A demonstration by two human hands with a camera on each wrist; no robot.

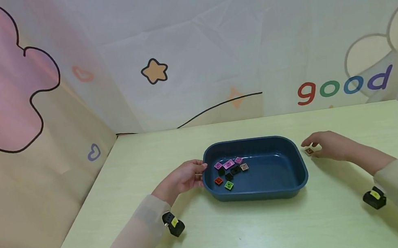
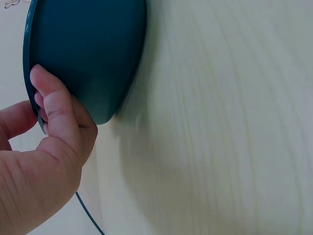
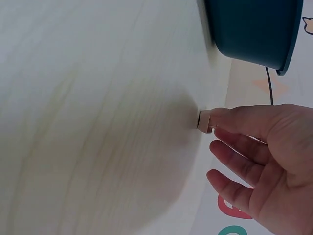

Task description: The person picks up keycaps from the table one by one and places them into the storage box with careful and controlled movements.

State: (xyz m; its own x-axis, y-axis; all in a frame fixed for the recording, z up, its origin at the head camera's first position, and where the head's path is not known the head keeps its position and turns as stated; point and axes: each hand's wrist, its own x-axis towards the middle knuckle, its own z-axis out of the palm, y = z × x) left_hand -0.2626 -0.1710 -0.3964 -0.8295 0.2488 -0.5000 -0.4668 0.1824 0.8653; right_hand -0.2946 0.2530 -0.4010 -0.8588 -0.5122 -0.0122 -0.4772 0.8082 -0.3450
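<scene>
A dark blue rectangular basin (image 1: pixel 266 196) stands on the table, with several small square keycap-like pieces lying in its left half: pink ones (image 1: pixel 228 164), black ones (image 1: pixel 235 170), a red one (image 1: pixel 218 181), a green one (image 1: pixel 229 185) and a beige one (image 1: pixel 244 167). My left hand (image 1: pixel 187 175) grips the basin's left rim between thumb and fingers, as the left wrist view (image 2: pixel 54 132) confirms. Right of the basin, my right hand (image 1: pixel 330 146) hovers low with spread fingers around a small brown piece (image 1: pixel 309 151) on the table. In the right wrist view, the thumb tip meets that piece (image 3: pixel 204 121).
The pale wooden table (image 1: pixel 241 233) runs back to a printed cloth (image 1: pixel 190 51) hung behind and at the left side. Dark straps with small black devices (image 1: pixel 173 224) sit on both wrists.
</scene>
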